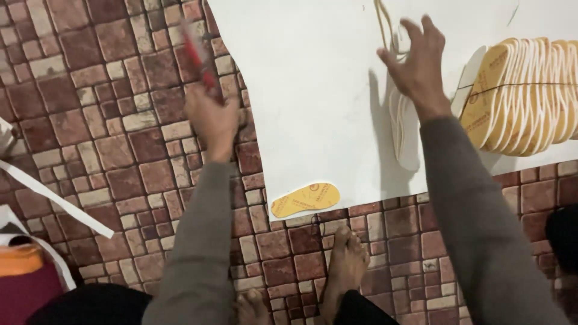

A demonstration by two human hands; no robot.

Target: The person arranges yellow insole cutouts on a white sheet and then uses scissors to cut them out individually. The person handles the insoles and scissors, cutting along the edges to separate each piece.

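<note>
red-handled tool (198,57) gripped in left hand (211,120), right hand (418,66) open over white sheet (313,96)

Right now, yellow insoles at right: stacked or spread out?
Stacked. The yellow insoles stand on edge in one tight leaning row on the white sheet; a single insole lies flat, apart.

The floor (120,150) is paved with small square and oblong tiles in mottled reddish brown, maroon and pale beige, set in an irregular cobble pattern with dark joints. It fills the left side and the lower edge of the view. Soft, even light falls across it, leaving faint shadows.
</note>
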